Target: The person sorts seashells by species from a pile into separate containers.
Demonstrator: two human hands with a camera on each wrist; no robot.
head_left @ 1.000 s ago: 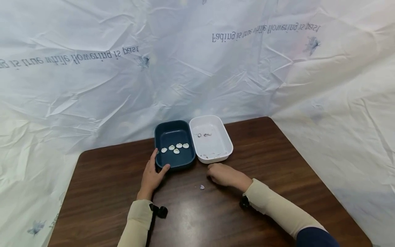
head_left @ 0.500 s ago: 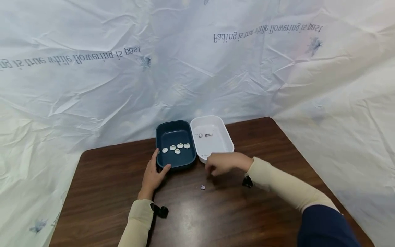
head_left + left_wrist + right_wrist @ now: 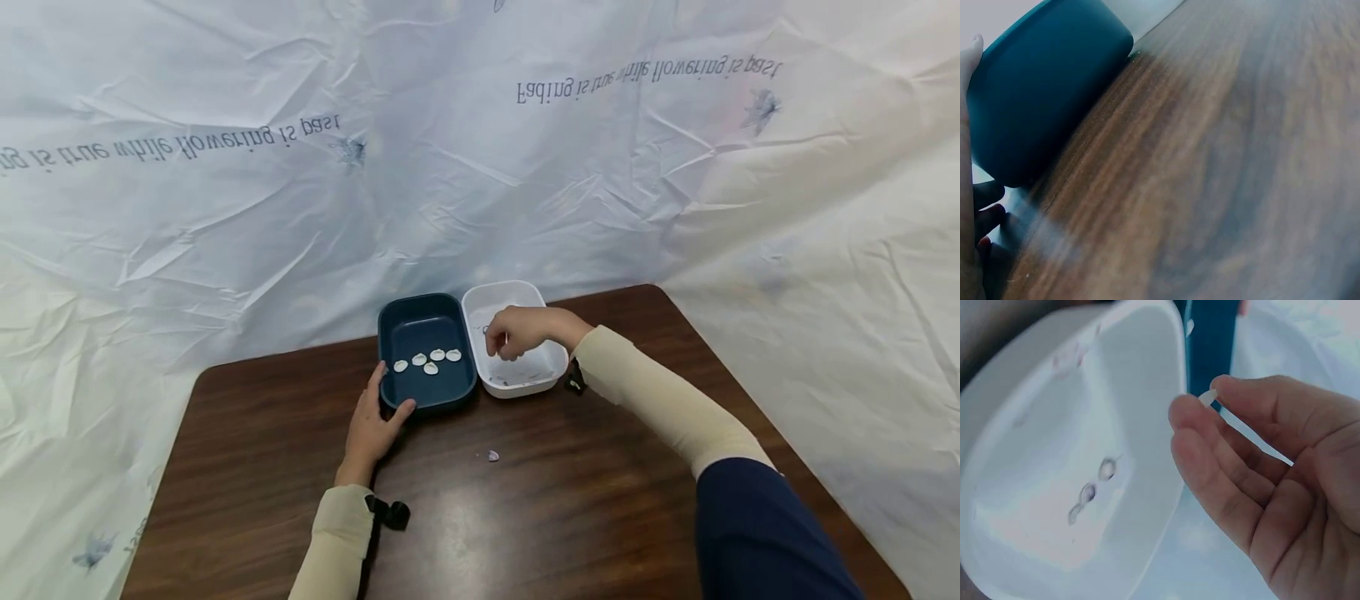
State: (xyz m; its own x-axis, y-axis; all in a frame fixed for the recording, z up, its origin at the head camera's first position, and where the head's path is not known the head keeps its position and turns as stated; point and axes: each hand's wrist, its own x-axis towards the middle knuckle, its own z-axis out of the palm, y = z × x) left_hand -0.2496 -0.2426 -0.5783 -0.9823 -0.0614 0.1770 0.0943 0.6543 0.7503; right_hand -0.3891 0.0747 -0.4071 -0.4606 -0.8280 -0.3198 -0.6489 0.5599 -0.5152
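My right hand [image 3: 517, 332] is above the white tray [image 3: 527, 387]; in the right wrist view its thumb and index finger pinch a small white shell [image 3: 1208, 397]. Against the left front corner of the dark blue tray [image 3: 427, 400] rests my left hand [image 3: 369, 429], thumb and fingers spread along its outside. Several white shells [image 3: 431, 367] lie inside that blue tray. Three small purplish shells [image 3: 1088, 492] lie on the floor of the white tray. A small purple-and-white shell [image 3: 492, 456] sits on the table, in front of both trays.
The two trays stand side by side near the back edge of the brown wooden table [image 3: 585, 500]. Behind it hangs a wrinkled white printed sheet [image 3: 420, 167]. Tiny specks lie beside the loose shell.
My right hand has risen from the table in front of the white tray and moved back over it. The left hand and both trays stay in place.
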